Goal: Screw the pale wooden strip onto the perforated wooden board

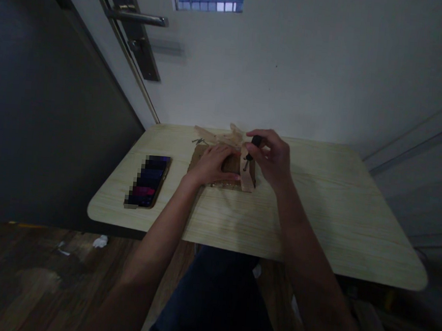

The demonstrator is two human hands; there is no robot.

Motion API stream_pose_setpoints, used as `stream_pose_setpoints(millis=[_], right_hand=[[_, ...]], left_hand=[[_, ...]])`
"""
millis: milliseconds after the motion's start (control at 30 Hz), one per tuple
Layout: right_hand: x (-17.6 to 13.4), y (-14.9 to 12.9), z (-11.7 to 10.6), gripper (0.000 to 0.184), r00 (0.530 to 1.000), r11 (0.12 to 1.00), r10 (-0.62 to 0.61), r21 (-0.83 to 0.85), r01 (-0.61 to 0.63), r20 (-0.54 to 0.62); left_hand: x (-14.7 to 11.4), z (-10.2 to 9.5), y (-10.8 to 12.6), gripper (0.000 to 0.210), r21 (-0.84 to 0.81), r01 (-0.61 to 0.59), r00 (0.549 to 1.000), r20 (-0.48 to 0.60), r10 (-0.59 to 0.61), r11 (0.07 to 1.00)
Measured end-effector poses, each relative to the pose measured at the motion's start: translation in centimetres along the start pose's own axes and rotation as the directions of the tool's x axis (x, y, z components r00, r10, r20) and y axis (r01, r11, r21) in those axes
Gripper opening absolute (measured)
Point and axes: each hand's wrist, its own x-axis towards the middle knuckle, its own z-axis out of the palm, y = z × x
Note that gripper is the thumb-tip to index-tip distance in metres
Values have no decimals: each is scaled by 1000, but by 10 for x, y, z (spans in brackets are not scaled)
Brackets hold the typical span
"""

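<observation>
My right hand (pixel 273 157) grips a screwdriver (pixel 256 142) by its short black handle. The tool points down at a screw (pixel 245 165) on a strip of tan tape (pixel 246 180) along the right end of a flat piece of brown cardboard (pixel 195 158). With its fingers stretched out and thumb apart, my left hand (pixel 215 165) lies flat across the cardboard. Behind it, crumpled tan tape (pixel 219 136) sticks up. A few loose screws (pixel 198 141) sit by the cardboard's far left corner.
A phone (pixel 153 180) with its screen lit lies on the pale wooden table (pixel 317 209), left of the cardboard. The table's far edge meets a white door (pixel 288 89) with a metal handle (pixel 140 18). Scraps of white paper (pixel 100 241) are on the floor.
</observation>
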Motion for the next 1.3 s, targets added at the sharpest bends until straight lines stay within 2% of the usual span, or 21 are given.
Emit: stream_pose_setpoints(millis=[267, 433, 600, 733, 867, 967, 1100, 1200, 1300], right_hand=[[1, -1, -2, 37, 982, 969, 74, 219, -111, 172], [3, 4, -8, 44, 972, 956, 112, 243, -162, 207], [5, 7, -9, 40, 977, 969, 158, 168, -181, 141], [5, 6, -3, 48, 979, 958, 200, 202, -204, 37], [4, 6, 4, 52, 987, 959, 159, 239, -149, -25], [2, 5, 6, 52, 991, 978, 119, 177, -108, -53], [-1, 3, 3, 45, 996, 990, 89, 112, -91, 26], [-2, 0, -1, 39, 992, 985, 69, 148, -84, 103], [-1, -1, -5, 44, 982, 981, 35, 182, -69, 184]], left_hand=[[1, 2, -2, 65, -2, 7, 1000, -6, -7, 1000], [0, 3, -4, 66, 3, -7, 1000, -11, 7, 1000], [0, 1, 0, 66, -2, 16, 1000, 3, -16, 1000], [0, 0, 0, 64, -4, 7, 1000, 1, -7, 1000], [0, 2, -2, 66, 1, -9, 1000, -11, 9, 1000], [0, 2, -2, 68, 2, -11, 1000, -9, 11, 1000], [-1, 1, -1, 66, 1, 3, 1000, -3, -3, 1000], [0, 2, -2, 66, -5, -4, 1000, -13, 4, 1000], [0, 3, -4, 67, -6, -5, 1000, -10, 5, 1000]])
